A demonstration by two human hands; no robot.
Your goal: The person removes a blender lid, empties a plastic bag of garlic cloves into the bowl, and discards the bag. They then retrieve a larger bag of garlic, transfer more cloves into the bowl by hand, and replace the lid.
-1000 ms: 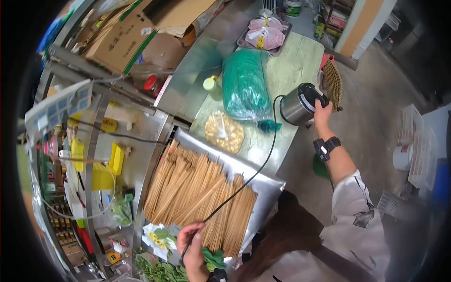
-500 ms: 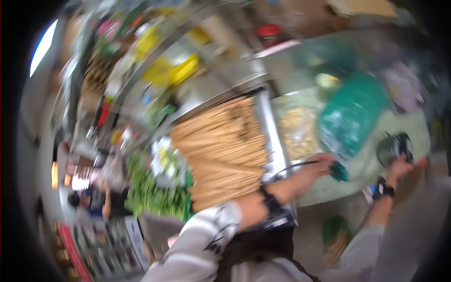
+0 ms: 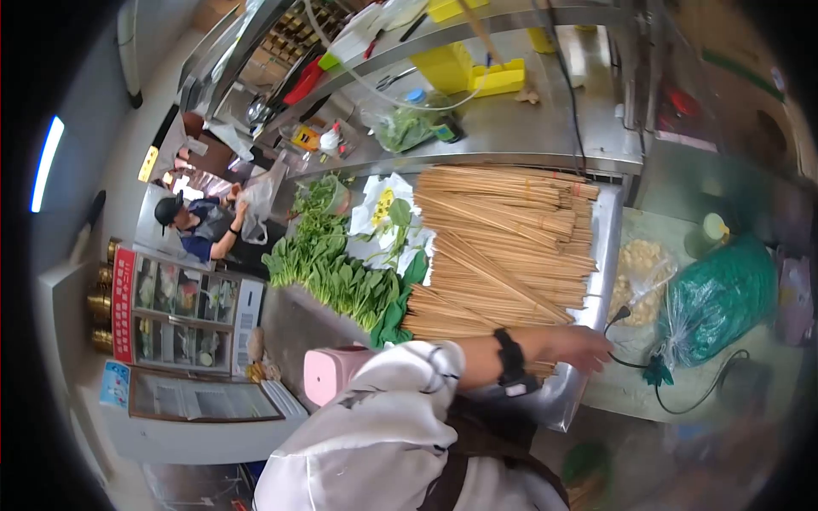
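My left hand (image 3: pixel 581 347) reaches over the near right corner of the metal tray (image 3: pixel 607 247), fingers stretched out, with nothing visible in it. Just past its fingertips lies a black cable (image 3: pixel 629 364) with a plug (image 3: pixel 620 314). The tray holds a large pile of thin wooden sticks (image 3: pixel 503 255). To the right, a tied green plastic bag (image 3: pixel 724 289) sits beside a clear bag of pale pieces (image 3: pixel 635 260). My right hand is out of view.
Leafy greens (image 3: pixel 341 285) and white paper (image 3: pixel 379 221) lie left of the sticks. A pink stool (image 3: pixel 328 375) stands below. A person (image 3: pixel 204 221) in a cap handles a plastic bag farther off, near a glass-door fridge (image 3: pixel 183 294). A metal shelf (image 3: pixel 545 128) stands behind.
The view has swung left, bringing more of the room in. My right hand, earlier at a dark object on the right, has left view. My left hand is now clear of the green bag's knot.
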